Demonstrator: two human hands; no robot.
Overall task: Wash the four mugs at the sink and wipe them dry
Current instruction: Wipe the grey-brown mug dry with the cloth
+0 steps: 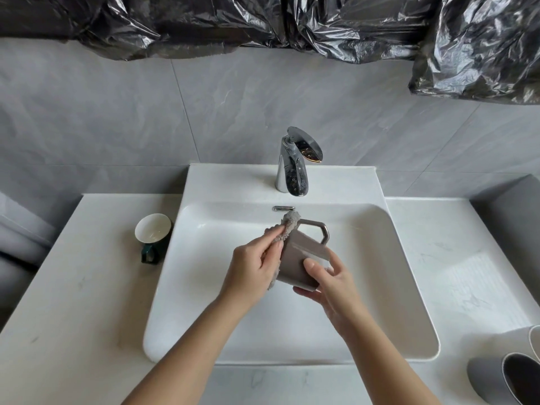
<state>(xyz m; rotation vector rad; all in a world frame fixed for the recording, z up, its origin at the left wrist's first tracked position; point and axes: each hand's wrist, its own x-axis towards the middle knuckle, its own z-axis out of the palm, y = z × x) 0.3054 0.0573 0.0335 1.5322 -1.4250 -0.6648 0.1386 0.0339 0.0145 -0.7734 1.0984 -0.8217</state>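
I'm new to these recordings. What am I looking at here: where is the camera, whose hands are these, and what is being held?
There is no machine here. A person works with bare hands, and the single picture comes from a camera worn on their head, looking down at a white ceramic basin with a chrome tap. The left hand pinches a fluffy grey cloth against a grey-brown mug with an angular handle, which the right hand grips near its base. On the white counter, left of the basin, sits a dark green mug with a white inside. At the lower right are a grey cup and, cut off by the picture's edge, a white cup.
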